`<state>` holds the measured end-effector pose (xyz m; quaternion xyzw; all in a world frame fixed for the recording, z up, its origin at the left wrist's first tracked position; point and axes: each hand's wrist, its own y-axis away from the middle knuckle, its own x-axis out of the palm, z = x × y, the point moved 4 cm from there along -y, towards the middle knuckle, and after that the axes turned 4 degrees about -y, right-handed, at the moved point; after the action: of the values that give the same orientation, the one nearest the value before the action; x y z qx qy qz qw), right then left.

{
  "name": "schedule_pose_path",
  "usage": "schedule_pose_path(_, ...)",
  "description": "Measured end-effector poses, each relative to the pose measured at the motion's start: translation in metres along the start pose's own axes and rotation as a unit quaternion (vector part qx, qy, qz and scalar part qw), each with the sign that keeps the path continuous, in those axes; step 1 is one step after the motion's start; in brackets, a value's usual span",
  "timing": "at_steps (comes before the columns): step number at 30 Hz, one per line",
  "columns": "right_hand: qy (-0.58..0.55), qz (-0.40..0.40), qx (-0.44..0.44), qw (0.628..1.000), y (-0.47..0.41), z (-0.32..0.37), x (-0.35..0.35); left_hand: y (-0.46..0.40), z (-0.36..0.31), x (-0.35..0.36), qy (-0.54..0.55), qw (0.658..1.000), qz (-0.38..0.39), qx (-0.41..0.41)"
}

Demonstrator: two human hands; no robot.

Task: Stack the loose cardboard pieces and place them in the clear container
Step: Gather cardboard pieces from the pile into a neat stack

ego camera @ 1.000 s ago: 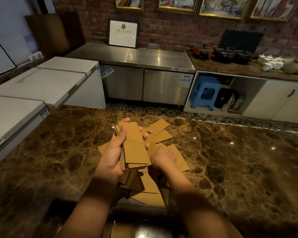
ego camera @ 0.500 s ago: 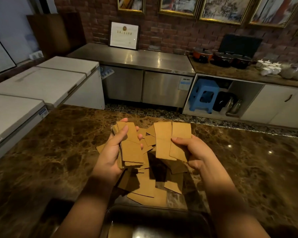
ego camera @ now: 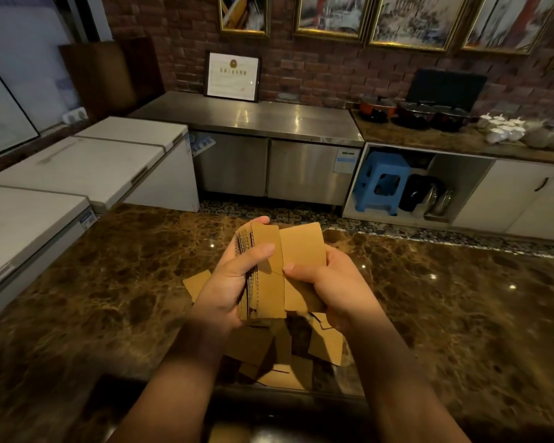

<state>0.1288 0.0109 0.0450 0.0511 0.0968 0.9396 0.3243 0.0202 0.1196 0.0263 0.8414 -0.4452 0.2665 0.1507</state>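
The left hand (ego camera: 229,289) grips a cardboard stack (ego camera: 263,276) above the marble counter (ego camera: 109,282), thumb across its face. At its 3 o'clock the right hand (ego camera: 330,289) pinches a further piece (ego camera: 303,251) against the stack (edges touching). Loose pieces (ego camera: 325,343) lie beneath at 6 o'clock, and the clear container (ego camera: 269,410) sits dim at the near edge.

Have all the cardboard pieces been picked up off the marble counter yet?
No, several loose cardboard pieces lie on the marble counter below the stack gripped in the left hand.
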Motion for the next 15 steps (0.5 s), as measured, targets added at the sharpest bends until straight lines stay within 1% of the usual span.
schedule_pose_path(2,0.005,0.006,-0.001,1.0,0.002,0.001,0.003,0.002,-0.001,-0.001,-0.02,1.0,-0.012,0.008)
schedule_pose_path(4,-0.019,0.027,0.017,0.999,0.003,0.003,0.003,0.003,-0.001,-0.005,-0.017,0.999,-0.033,0.011)
schedule_pose_path(6,-0.045,0.05,0.038,0.997,0.005,0.004,0.002,0.004,0.001,-0.006,0.012,0.999,-0.042,0.002)
schedule_pose_path(8,-0.068,0.056,0.031,0.996,0.006,0.008,-0.001,0.002,0.002,-0.005,0.05,0.998,-0.04,-0.009)
schedule_pose_path(9,-0.072,0.049,0.006,0.996,0.006,0.011,-0.005,0.001,0.003,-0.005,0.073,0.996,-0.037,-0.018)
schedule_pose_path(11,-0.068,0.034,-0.078,0.994,0.007,0.019,-0.012,-0.002,0.004,-0.004,0.114,0.992,-0.035,-0.034)
schedule_pose_path(13,-0.077,0.032,-0.151,0.985,0.01,0.028,-0.018,-0.004,0.005,-0.006,0.117,0.991,-0.048,-0.045)
schedule_pose_path(15,-0.089,0.056,-0.185,0.977,0.012,0.032,-0.019,-0.005,0.006,-0.009,0.096,0.992,-0.067,-0.053)
